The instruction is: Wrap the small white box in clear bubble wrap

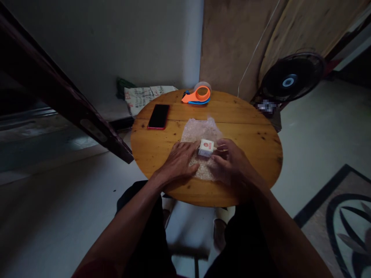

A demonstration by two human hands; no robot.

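A small white box (206, 148) with red print rests on a sheet of bubble wrap (199, 129), spread on the round wooden table. My left hand (181, 160) lies flat over the left side of the wrap, fingers stretched out, its fingertips close to the box. On the other side, my right hand (230, 156) is beside the box with fingers curved and apart; its fingertips are near the box's right face. Whether they touch it, I cannot tell. Part of the wrap is hidden under both hands.
An orange and blue tape dispenser (199, 94) with a tape roll stands at the table's (249, 135) far edge. A phone (159, 116) lies at the left. Behind are a printed sack (145, 96) and, to the right, a black fan (290, 81). A dark door frame (72, 85) slants at left.
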